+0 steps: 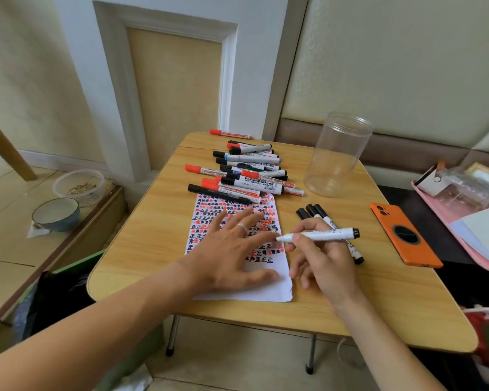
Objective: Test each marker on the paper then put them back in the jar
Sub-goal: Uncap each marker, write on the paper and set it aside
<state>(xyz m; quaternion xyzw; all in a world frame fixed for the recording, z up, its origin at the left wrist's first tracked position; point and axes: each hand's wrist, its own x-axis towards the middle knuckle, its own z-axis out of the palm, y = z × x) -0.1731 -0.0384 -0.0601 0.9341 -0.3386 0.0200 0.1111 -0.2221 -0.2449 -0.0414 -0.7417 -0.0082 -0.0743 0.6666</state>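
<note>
Marker (pixel 321 235): light, stiff, smooth barrel; pinched mid-barrel by right hand (pixel 319 259) fingers. Left hand (pixel 223 249) fingers spread, flattening paper (pixel 266 289) near table's front edge.

The place looked like a room in a home rather than an office or workshop. A small folding wooden desk (pixel 141 249) on thin metal legs stood on a tiled floor, close against a padded, upholstered wall panel (pixel 407 66). On a low wooden ledge to the left sat a ceramic bowl (pixel 56 214) and a clear plastic tub (pixel 79 186) of what looked like feed. An orange phone (pixel 404 235) lay on the desk, and a pink tray (pixel 463 249) of household oddments stood beside it.
</note>
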